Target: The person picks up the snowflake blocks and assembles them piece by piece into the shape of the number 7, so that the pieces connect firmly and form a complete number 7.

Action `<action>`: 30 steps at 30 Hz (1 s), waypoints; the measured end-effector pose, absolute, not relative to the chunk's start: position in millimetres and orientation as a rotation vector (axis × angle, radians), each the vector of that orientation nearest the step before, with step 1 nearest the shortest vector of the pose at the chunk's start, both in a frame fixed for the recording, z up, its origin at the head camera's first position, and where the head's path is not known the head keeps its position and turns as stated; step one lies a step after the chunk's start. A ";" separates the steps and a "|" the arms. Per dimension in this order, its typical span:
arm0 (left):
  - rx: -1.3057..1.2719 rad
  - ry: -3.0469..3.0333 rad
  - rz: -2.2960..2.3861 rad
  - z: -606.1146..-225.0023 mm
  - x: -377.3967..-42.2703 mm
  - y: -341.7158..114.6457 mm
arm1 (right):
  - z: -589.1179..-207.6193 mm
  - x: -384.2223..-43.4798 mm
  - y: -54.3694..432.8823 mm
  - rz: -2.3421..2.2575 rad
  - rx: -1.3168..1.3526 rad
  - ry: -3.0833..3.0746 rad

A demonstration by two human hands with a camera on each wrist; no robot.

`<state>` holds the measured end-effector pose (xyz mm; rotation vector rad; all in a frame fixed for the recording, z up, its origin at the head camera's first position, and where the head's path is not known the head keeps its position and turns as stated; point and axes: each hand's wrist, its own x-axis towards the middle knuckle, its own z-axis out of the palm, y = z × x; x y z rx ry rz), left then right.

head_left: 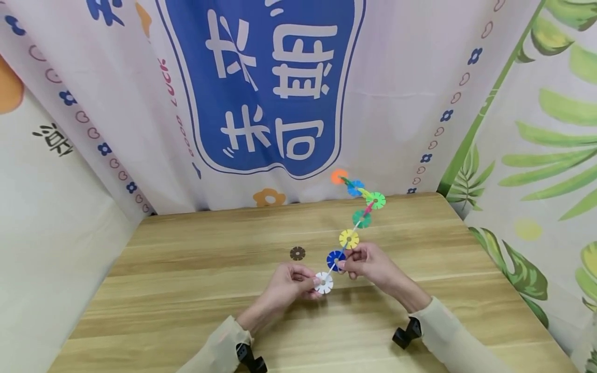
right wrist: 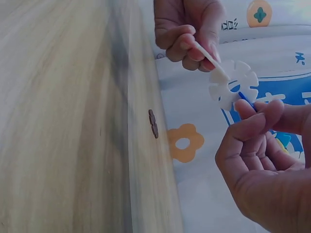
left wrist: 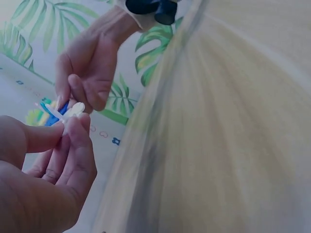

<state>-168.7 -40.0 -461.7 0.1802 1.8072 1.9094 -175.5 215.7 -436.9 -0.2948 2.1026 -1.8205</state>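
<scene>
A chain of slotted plastic snowflake discs stretches between and beyond my hands, above the wooden table (head_left: 196,269). My left hand (head_left: 295,281) pinches the white disc (head_left: 325,288) at the chain's near end between thumb and fingers. Close by, my right hand (head_left: 370,264) grips the dark blue disc (head_left: 333,257) by its edge. Another white disc, seen edge-on, links these two. Farther along come a yellow disc (head_left: 349,243), a teal disc (head_left: 361,224), a bright green disc (head_left: 379,200), and an orange disc (head_left: 339,176) at the far tip.
A loose brown disc (head_left: 297,253) lies flat on the table, beyond my left hand. Behind the table hangs a printed curtain (head_left: 392,129) with a blue panel. A leaf-patterned cloth (head_left: 527,212) covers the right side. Each wrist carries a small black camera.
</scene>
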 end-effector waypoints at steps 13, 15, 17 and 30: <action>0.527 2.284 1.507 -461.0 -184.6 -51.2 | -444.1 -176.5 213.4 -1.834 -0.227 2.105; 0.607 2.462 1.391 -461.7 -192.6 -54.5 | -445.2 -177.0 214.0 -1.849 -0.209 2.111; 0.660 2.628 1.284 -461.9 -202.3 -57.2 | -445.5 -177.8 215.2 -1.873 -0.193 2.113; 0.548 2.881 0.812 -470.5 -254.2 -69.8 | -443.0 -179.1 215.9 -1.902 -0.165 2.087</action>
